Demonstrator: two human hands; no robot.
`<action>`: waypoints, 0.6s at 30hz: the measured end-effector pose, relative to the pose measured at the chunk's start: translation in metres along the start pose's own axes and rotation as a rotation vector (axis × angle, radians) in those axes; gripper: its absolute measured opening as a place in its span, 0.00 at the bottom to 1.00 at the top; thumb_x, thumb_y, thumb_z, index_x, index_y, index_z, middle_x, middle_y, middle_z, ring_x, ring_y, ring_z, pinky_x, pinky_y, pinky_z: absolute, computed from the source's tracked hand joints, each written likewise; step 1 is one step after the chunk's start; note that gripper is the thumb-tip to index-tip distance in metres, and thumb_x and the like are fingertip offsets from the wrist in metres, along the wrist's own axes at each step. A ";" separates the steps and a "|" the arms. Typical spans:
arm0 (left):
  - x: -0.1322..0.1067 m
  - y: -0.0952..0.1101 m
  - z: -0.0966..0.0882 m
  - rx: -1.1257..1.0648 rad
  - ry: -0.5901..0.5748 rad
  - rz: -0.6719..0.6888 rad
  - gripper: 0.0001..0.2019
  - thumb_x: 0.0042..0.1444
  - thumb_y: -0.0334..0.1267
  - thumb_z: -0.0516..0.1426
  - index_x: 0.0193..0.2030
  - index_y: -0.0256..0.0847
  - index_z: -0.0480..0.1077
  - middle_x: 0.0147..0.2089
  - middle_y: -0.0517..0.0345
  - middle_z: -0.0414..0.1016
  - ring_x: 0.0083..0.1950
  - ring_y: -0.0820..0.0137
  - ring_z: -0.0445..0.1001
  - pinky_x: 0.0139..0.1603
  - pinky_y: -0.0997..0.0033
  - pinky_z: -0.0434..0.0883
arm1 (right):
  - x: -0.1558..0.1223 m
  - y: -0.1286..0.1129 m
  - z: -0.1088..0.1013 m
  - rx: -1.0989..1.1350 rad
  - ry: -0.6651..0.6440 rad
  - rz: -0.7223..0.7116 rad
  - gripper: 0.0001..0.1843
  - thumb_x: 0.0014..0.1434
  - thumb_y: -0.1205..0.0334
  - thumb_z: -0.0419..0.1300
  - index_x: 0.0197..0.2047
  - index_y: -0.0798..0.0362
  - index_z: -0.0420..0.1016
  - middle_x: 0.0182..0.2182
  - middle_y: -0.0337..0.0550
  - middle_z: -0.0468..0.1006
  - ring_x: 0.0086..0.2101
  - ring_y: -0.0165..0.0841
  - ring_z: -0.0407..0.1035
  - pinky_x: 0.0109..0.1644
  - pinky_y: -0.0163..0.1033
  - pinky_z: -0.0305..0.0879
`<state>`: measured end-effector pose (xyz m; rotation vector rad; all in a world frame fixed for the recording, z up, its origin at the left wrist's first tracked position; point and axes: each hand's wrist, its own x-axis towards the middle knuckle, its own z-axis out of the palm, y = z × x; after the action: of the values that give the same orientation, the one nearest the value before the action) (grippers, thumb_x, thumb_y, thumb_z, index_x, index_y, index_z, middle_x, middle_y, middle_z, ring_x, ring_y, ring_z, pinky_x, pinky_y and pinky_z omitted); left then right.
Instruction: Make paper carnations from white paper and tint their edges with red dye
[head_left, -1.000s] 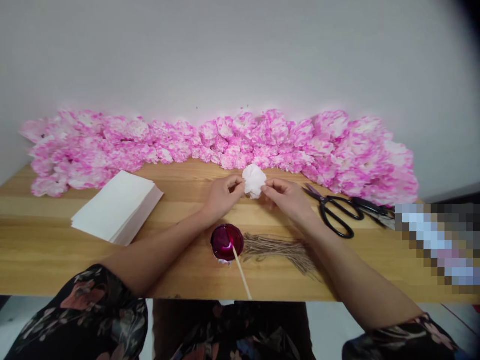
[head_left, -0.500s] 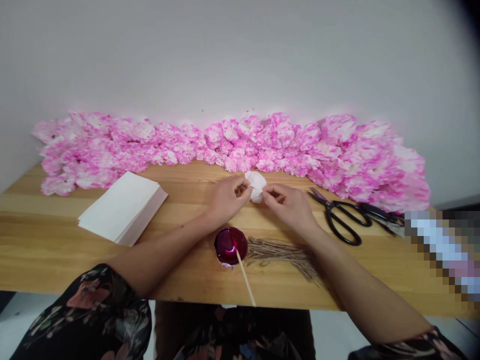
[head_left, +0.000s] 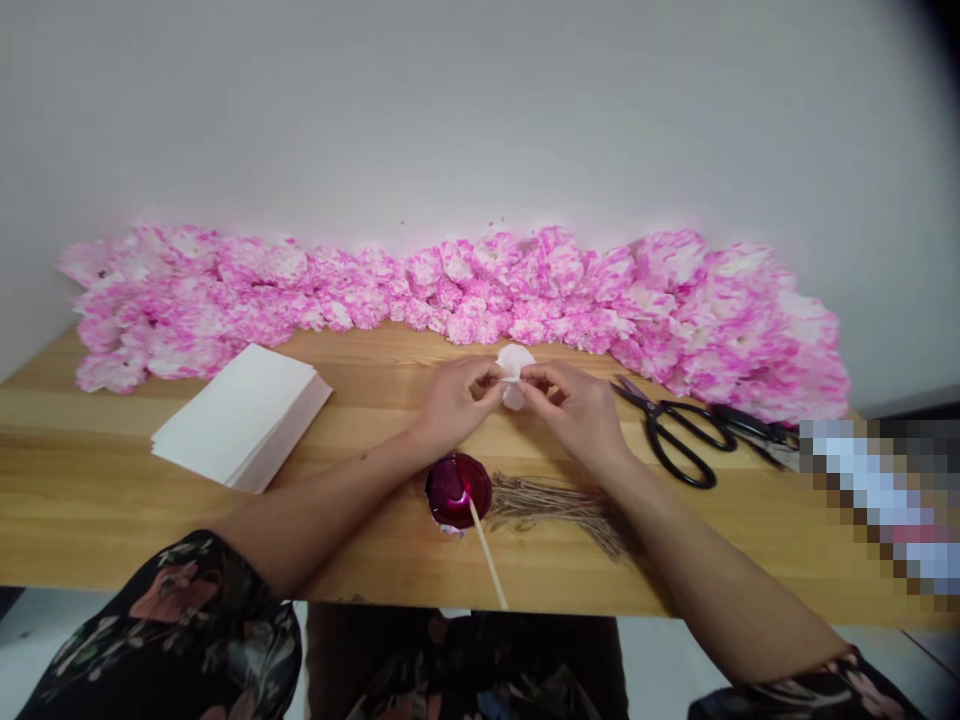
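A small white paper piece (head_left: 516, 357), gathered at its middle, is pinched between my two hands above the table. My left hand (head_left: 461, 398) grips its left side with thumb and forefinger; a thin pale strand or twist shows at those fingertips. On the other side, my right hand (head_left: 574, 405) pinches the paper close to the gathered part. Nearer to me stands a round dish of dark magenta liquid (head_left: 459, 492) with a pale wooden stick (head_left: 489, 556) resting in it. Beside the dish lies a bundle of thin brown stems (head_left: 559, 508), partly under my right forearm.
Pink-and-white paper flowers (head_left: 360, 285) line the table's back edge along the wall. A stack of white paper (head_left: 236, 415) lies to the left. Black-handled scissors (head_left: 679, 440) and another black-handled tool (head_left: 757, 430) lie right. A blurred-out item (head_left: 877, 510) sits at the far right.
My hands have come closer together on the white paper, which now looks narrower and gathered at its middle. The view has shifted slightly.
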<state>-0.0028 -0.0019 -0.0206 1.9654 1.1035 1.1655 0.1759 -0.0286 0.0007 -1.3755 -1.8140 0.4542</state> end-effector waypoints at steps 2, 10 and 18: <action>0.001 -0.003 0.002 -0.080 0.025 -0.059 0.04 0.56 0.36 0.58 0.33 0.39 0.73 0.33 0.58 0.78 0.34 0.71 0.73 0.38 0.72 0.68 | 0.002 0.005 0.002 0.063 0.008 0.077 0.11 0.58 0.59 0.61 0.41 0.51 0.82 0.32 0.43 0.82 0.28 0.32 0.72 0.32 0.38 0.68; 0.004 -0.003 -0.001 -0.227 -0.016 -0.178 0.05 0.55 0.36 0.59 0.36 0.38 0.72 0.34 0.59 0.76 0.33 0.73 0.70 0.36 0.73 0.68 | 0.002 0.010 0.005 0.225 0.005 0.201 0.12 0.57 0.56 0.61 0.38 0.52 0.81 0.34 0.44 0.83 0.28 0.32 0.71 0.31 0.38 0.67; 0.003 -0.001 -0.001 -0.105 -0.001 -0.144 0.04 0.56 0.35 0.58 0.31 0.38 0.70 0.30 0.61 0.72 0.31 0.74 0.67 0.34 0.74 0.64 | -0.002 0.002 0.005 0.040 -0.036 0.009 0.10 0.60 0.61 0.58 0.38 0.52 0.81 0.33 0.43 0.81 0.30 0.32 0.70 0.33 0.37 0.64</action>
<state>-0.0035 0.0016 -0.0192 1.7768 1.1400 1.1223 0.1730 -0.0292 -0.0046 -1.3570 -1.8190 0.5199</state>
